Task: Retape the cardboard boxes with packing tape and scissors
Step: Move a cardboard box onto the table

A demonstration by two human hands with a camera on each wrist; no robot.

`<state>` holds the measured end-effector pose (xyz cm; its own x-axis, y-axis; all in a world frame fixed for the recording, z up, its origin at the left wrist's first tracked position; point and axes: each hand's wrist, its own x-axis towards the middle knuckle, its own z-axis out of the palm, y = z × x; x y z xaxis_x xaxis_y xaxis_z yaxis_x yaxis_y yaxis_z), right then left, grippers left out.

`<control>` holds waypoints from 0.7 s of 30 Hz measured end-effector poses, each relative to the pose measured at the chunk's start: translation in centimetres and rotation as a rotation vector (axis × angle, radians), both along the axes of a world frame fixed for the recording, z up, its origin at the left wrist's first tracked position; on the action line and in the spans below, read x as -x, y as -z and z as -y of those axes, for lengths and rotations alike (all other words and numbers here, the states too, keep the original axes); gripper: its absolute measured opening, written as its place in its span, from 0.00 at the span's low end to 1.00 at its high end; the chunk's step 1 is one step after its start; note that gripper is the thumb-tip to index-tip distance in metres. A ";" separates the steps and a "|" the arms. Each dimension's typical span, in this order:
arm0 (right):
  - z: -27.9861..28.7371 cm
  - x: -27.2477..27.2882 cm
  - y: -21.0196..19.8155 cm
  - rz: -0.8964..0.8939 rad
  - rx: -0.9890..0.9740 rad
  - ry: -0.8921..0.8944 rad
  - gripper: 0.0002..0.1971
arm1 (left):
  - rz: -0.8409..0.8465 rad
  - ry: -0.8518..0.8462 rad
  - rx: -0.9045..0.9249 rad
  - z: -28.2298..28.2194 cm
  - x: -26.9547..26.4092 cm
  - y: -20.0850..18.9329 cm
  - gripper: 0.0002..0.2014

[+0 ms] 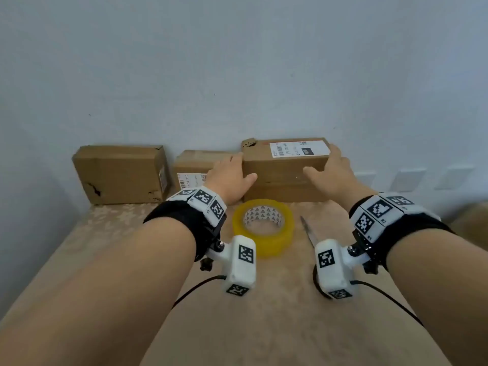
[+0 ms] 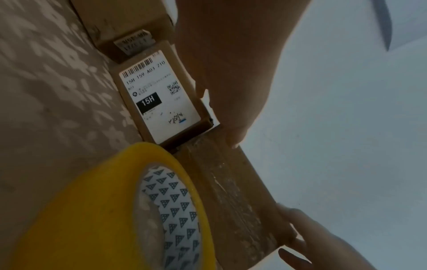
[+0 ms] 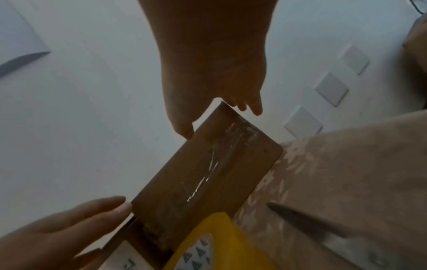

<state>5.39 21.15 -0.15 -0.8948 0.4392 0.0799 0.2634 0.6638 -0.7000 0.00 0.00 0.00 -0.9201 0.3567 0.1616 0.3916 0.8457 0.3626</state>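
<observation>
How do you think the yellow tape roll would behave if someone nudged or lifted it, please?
The tape roll lies flat on the patterned cloth, so a nudge should slide it, not roll it. Stood on edge, it would probably roll. Its open core should give fingers an easy, firm hold.

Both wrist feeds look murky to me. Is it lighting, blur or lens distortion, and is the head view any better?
Head view: evenly lit, soft, wide-angle bending at the edges; both hands, left hand and right hand, on the right box read clearly. Left wrist view: dim, bluish, tape roll looming large, label legible. Right wrist view: darkest, hand backlit against the wall, glare streaks on the box's old tape.
</observation>
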 end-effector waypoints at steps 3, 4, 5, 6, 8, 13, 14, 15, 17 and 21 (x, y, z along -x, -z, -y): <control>-0.7 1.8 1.0 -0.085 0.190 0.030 0.44 | 0.008 -0.067 0.102 -0.9 1.3 0.2 0.29; -0.8 2.0 1.4 -0.111 0.255 0.045 0.44 | 0.037 -0.079 0.107 -1.1 1.4 0.2 0.30; -0.9 2.3 1.9 -0.140 0.292 0.070 0.42 | 0.065 -0.085 0.092 -1.4 1.6 0.3 0.31; -0.9 2.3 2.2 -0.170 0.304 0.100 0.39 | 0.092 -0.089 0.064 -1.5 1.8 0.5 0.31; -1.2 2.2 2.6 -0.243 0.261 0.143 0.29 | 0.124 -0.104 -0.047 -1.4 2.4 0.7 0.29; -1.6 0.8 0.8 -0.443 0.330 0.140 0.20 | 0.261 -0.004 -0.737 -0.8 1.2 -0.4 0.33; -1.6 0.3 0.0 -0.482 0.355 0.114 0.20 | 0.253 0.026 -0.803 -0.6 0.7 -1.0 0.31; -1.5 -0.3 -0.9 -0.509 0.375 0.075 0.22 | 0.237 0.051 -0.851 -0.3 0.1 -1.6 0.31; -1.0 -1.7 -2.6 -0.512 0.390 -0.037 0.26 | 0.205 0.097 -0.964 0.4 -1.0 -2.5 0.30; 1.5 -4.5 -4.3 -0.498 0.332 -0.175 0.30 | 0.134 0.025 -1.085 3.5 -4.1 -4.2 0.31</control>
<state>9.94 19.66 4.17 -0.8464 0.3628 0.3899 -0.2402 0.3934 -0.8874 4.13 -3.54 4.19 -0.9482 0.1034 0.3003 0.3059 0.0427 0.9511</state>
